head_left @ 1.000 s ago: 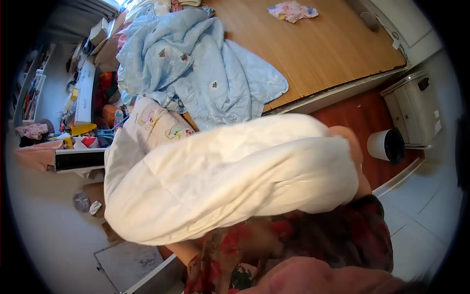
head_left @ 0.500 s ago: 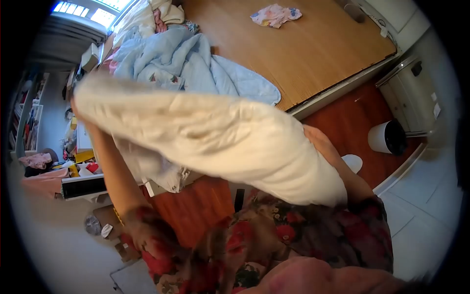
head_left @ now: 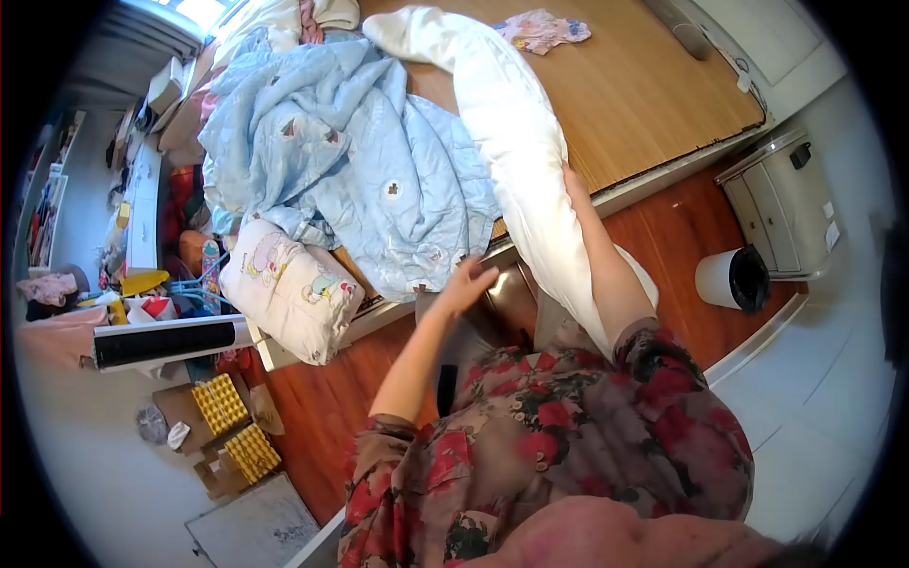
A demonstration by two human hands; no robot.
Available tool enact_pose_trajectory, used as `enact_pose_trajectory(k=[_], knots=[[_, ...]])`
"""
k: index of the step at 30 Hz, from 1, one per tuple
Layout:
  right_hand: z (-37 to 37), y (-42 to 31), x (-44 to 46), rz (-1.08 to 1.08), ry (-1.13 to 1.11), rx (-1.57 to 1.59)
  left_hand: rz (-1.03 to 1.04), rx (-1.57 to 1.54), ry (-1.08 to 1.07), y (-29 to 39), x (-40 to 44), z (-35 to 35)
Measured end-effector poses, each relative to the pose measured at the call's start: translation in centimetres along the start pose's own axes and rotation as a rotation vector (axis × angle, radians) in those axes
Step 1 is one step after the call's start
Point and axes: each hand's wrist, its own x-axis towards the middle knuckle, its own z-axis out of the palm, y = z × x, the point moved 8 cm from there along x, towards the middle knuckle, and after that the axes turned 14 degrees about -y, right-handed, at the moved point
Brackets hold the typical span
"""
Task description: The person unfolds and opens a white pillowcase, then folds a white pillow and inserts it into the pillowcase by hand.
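Observation:
A long, folded white quilt (head_left: 516,133) with a smooth sheen stretches from the wooden bed board down to my right forearm. My right hand (head_left: 574,186) grips its right edge, and the fingers are partly hidden by the cloth. My left hand (head_left: 466,284) is empty, its fingers apart, just off the quilt's left side and near the lower edge of a rumpled light-blue quilt (head_left: 350,161). A pillow with cartoon prints (head_left: 289,289) lies at the bed's near corner, left of my left hand.
A pink patterned cloth (head_left: 544,31) lies on the bed board (head_left: 615,114). A white bin (head_left: 724,279) and a cabinet (head_left: 772,204) stand to the right. Cluttered shelves (head_left: 142,204) line the left, with yellow egg trays (head_left: 222,402) on the floor.
The white quilt has swung away from me onto the bed, now running lengthwise instead of across my front. My left hand has let go of it and moved right and down; my right hand still holds it.

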Motion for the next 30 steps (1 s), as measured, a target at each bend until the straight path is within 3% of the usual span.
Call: enact_pose_trajectory(k=[1,3,8,10,13,17,21,22,27,29,30], knots=[[0.0,-0.5,-0.2,-0.018,0.016,-0.041,-0.169,-0.258,-0.06,-1.9,-1.5,2.7],[0.5,-1.8,-0.8,-0.033,0.034,-0.088,-0.118,-0.466,-0.083,-3.4,-1.3,6.0],[6.3,-6.2,-1.4,-0.076,0.039,0.137,0.035,-0.615,-0.263,-1.6,2.8,11.7],[9.2,-10.4,-3.0,-0.157,0.039,0.198,0.172,-0.624,-0.259,-2.9,5.0,12.5],[12.3,-15.6,-5.0,-0.211,0.057,0.235,0.147,-0.817,-0.372,2.2,1.9,13.5],[15.2,-17.4,-1.8,-0.216,-0.149,0.375,0.247,-1.044,-0.28,5.9,1.1,9.8],[15.7,-17.6,-3.5,-0.196,-0.257,0.464,0.443,-0.851,-0.085,5.6,0.1,4.2],[15.7,-17.4,-4.2,-0.196,-0.271,0.479,0.359,-0.796,-0.034,4.3,-0.2,3.3],[13.8,-19.0,-6.8,-0.225,-0.331,0.557,0.38,-0.868,0.196,1.9,-4.0,-2.2],[12.8,-20.0,-7.8,-0.241,-0.35,0.581,0.368,-0.288,0.419,6.9,-9.8,-6.3],[12.1,-20.3,-8.1,-0.249,-0.358,0.596,0.172,-0.187,0.534,8.6,-12.7,-8.3]])
